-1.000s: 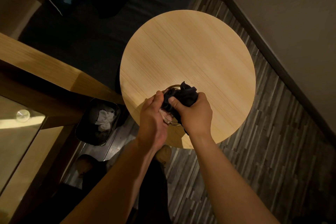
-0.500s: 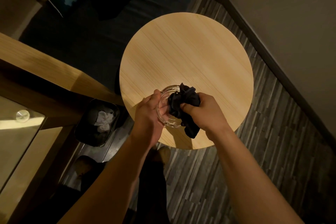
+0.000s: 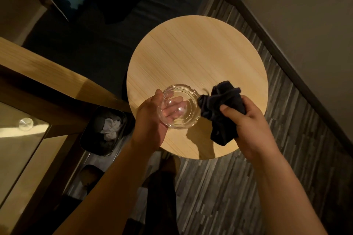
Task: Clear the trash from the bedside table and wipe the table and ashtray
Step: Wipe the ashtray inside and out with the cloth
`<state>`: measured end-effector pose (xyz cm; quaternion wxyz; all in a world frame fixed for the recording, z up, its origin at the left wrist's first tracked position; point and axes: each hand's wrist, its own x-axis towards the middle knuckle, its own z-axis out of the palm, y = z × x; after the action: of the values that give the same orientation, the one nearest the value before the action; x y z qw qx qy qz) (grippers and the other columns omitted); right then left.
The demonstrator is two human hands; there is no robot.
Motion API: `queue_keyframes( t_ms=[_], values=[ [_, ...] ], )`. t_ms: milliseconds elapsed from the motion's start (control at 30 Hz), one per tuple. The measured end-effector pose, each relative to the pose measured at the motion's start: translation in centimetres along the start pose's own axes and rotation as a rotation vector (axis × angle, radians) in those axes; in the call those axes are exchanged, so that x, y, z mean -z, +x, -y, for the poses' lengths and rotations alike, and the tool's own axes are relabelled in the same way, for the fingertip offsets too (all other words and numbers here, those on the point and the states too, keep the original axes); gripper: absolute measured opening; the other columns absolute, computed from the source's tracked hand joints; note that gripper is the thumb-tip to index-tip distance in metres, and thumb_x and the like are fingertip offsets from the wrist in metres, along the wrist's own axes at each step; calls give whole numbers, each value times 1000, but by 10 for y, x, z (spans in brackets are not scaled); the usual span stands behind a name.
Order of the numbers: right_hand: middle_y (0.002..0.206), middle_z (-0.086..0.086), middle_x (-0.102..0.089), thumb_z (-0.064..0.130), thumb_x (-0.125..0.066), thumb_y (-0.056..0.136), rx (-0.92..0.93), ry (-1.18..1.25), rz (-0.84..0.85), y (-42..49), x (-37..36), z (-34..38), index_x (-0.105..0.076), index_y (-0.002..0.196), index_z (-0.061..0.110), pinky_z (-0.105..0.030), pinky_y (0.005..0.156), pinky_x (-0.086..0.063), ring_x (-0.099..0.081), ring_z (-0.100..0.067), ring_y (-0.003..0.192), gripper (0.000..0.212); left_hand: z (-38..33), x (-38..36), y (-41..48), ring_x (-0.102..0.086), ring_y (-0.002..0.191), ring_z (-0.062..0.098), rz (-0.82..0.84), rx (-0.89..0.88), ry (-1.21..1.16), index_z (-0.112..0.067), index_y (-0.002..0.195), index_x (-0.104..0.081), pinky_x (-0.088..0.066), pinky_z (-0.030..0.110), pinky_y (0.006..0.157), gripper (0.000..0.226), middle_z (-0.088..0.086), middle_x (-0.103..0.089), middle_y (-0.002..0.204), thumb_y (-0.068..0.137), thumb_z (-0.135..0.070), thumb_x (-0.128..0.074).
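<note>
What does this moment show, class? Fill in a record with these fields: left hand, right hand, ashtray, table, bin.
left hand: holds the ashtray, fingers beneath it, thumb at the rim
right hand: grips the dark cloth beside the ashtray, outside its bowl
ashtray: clear glass, bowl looks empty, held over the table near its front edge
table: round, pale wood
bin: on the floor left of the table, crumpled white paper inside

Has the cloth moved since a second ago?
Yes. The cloth, gripped by the right hand, has come out of the ashtray rightward, toward the right edge of the table.
</note>
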<state>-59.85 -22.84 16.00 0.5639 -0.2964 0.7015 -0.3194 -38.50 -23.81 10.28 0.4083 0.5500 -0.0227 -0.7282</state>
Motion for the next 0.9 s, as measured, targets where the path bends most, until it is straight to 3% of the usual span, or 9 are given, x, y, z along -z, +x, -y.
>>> queue_keyframes(
  t_ms=[67,200,467,633,733,833,900],
  values=[
    [112,-12,-74,14,-67,97,44,20,-72,3,-2,-10,-71,111,22,-52,96,-58,-71,-30,106,17,-2,7,-1,-76,110,33,-3,-29,-50,-2,134,-59,-64,39,82,49,20,-77,119,111,-41,-39],
    [111,-29,-67,13,-70,94,32,-46,-121,17,-15,-36,-71,105,12,-68,95,-51,-63,-49,108,11,-7,16,-5,-76,110,31,13,-44,-92,-3,136,-57,-65,38,84,50,20,-76,122,110,-42,-39],
    [94,-2,-73,23,-82,85,-4,-118,-147,32,-62,-83,-66,101,18,-55,84,-61,-72,-24,87,23,-10,25,-18,-72,114,30,14,-36,-56,-3,143,-52,-57,39,93,55,22,-67,134,111,-42,-30],
    [96,-2,-70,33,-80,86,50,-312,-300,43,-61,-97,-65,101,16,-46,78,-60,-69,-21,87,27,-8,35,-20,-71,115,31,14,-30,-67,-2,146,-50,-55,41,94,56,23,-66,136,111,-41,-30],
    [102,-7,-68,33,-81,85,48,-366,-300,45,-55,-94,-63,100,16,-45,79,-59,-67,-24,90,29,-8,42,-20,-73,110,27,48,-17,-85,-5,137,-56,-57,40,91,54,17,-71,127,110,-45,-32],
    [103,-7,-68,30,-76,90,79,-326,-294,31,-53,-80,-66,102,15,-49,86,-59,-67,-25,95,22,-8,48,-25,-76,109,26,56,-52,-114,-5,133,-59,-59,39,90,58,15,-75,122,98,-49,-46],
    [91,1,-71,33,-70,95,118,-224,-254,11,-57,-64,-71,95,19,-44,82,-60,-67,-17,85,15,-7,54,-30,-74,116,30,53,-73,-141,-4,139,-56,-60,40,90,67,19,-73,128,92,-51,-50]
  ],
)
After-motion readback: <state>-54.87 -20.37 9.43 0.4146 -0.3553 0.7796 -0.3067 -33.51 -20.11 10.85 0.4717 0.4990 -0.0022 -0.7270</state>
